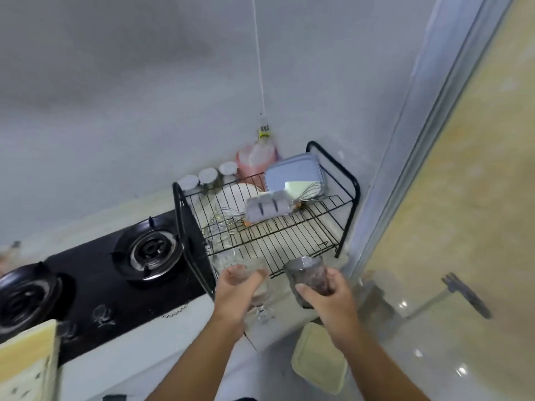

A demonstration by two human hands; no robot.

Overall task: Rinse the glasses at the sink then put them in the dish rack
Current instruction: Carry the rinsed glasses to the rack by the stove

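A black wire dish rack [292, 227] stands on the counter in the corner. My left hand [234, 290] grips a clear stemmed glass [259, 296] at the rack's front left edge, its stem and foot hanging below my fingers. My right hand [327, 296] holds a dark textured tumbler [308, 274] upright just in front of the rack's front edge. Two clear glasses [221, 241] stand at the rack's left front corner. No sink is in view.
On the rack lie a white plate [236, 195], two whisks [228, 217], a grey ridged holder [267, 208] and a blue-grey lidded box [292, 173]. A black two-burner gas stove [115, 273] lies left. A pink bottle [256, 159] and jars stand behind. A yellow-green cloth [318, 357] hangs off the counter edge.
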